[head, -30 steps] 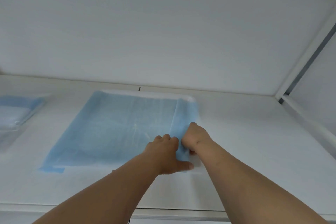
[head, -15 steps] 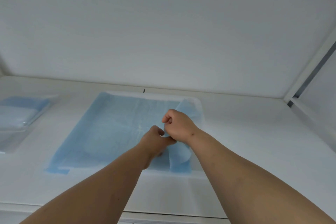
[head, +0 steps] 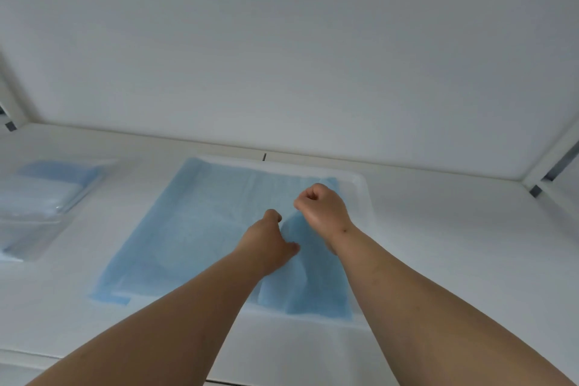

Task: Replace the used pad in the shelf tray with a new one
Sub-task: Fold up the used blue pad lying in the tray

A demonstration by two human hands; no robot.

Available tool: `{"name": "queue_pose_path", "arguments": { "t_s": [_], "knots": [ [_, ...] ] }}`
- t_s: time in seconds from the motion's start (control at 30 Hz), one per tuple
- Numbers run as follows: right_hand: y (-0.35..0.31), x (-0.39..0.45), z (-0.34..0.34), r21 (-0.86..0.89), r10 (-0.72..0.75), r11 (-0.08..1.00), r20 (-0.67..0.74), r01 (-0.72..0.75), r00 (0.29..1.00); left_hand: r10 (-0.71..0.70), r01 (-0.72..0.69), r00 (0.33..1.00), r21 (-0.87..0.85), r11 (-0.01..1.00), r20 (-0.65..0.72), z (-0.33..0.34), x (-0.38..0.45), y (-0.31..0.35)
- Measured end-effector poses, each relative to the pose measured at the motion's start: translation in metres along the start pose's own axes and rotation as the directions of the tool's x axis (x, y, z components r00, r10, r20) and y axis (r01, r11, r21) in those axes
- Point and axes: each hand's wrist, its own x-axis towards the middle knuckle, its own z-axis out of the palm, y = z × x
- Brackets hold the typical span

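White shelf (head: pixel 438 229), white back wall, frame posts at both rear corners. Shallow white tray (head: pixel 365 194) sits mid-shelf with the blue pad (head: pixel 194 229) spread in it, right flap folded up. Left hand (head: pixel 266 244) pinches the flap's fold; right hand (head: pixel 322 207) is fisted, lifting the flap's upper edge. Fingertips hidden behind knuckles. Left: clear packet of blue pads (head: pixel 47 194), blurred, contents hard to read. Forearms cut off by the bottom edge.
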Motion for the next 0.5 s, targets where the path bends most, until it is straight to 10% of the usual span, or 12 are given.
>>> {"name": "queue_pose_path", "arguments": {
  "t_s": [0.2, 0.5],
  "knots": [
    [0.016, 0.026, -0.007, -0.002, 0.157, 0.987, -0.117, -0.158, 0.981, 0.106, -0.105, 0.994, 0.084, 0.991, -0.009, 0.002, 0.008, -0.003],
    [-0.005, 0.039, 0.012, -0.01, 0.004, 1.0, -0.056, -0.004, 0.998, 0.296, -0.301, 0.954, 0.172, 0.938, 0.055, 0.004, 0.012, -0.02]
  ]
}}
